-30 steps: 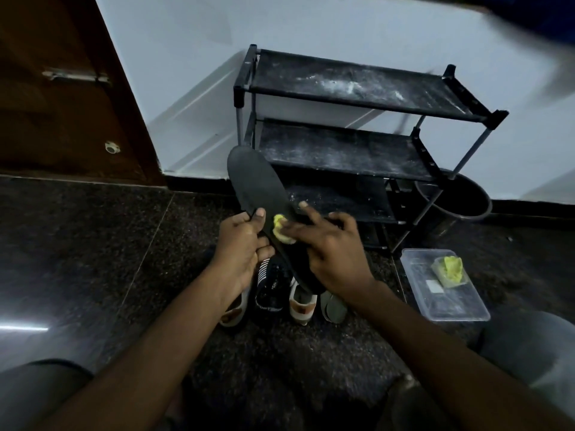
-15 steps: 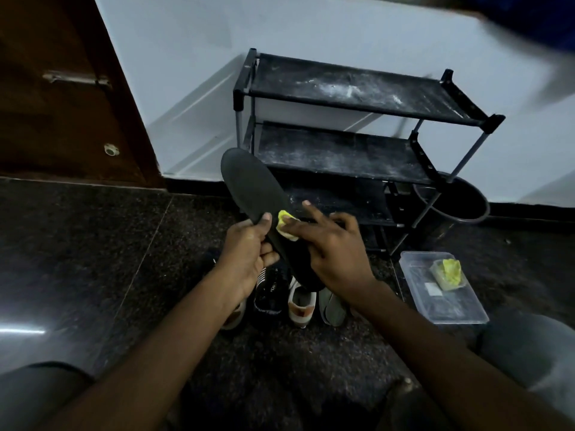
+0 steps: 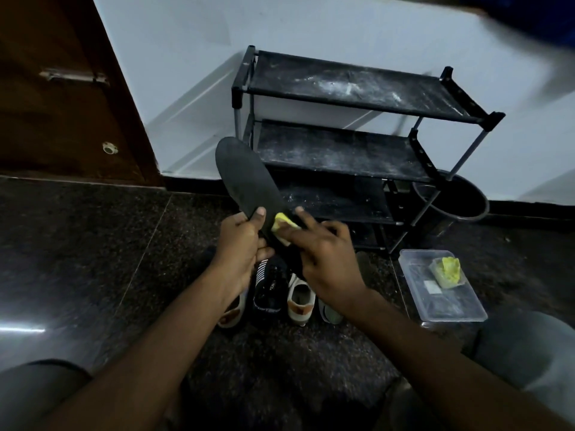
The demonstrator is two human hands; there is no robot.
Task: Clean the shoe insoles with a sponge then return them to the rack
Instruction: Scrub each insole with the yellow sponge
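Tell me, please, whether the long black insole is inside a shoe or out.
Out: the left hand holds the long black insole up, above the shoes.

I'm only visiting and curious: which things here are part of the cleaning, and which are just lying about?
In use: insole, gripped by the left hand; sponge, in the right hand; rack.
Lying about: shoes, clear box, bucket, door.

Home entryway: shoe rack (image 3: 351, 150) w/ shoes (image 3: 270, 290) on stone floor (image 3: 77, 244), by wooden door (image 3: 62, 88).
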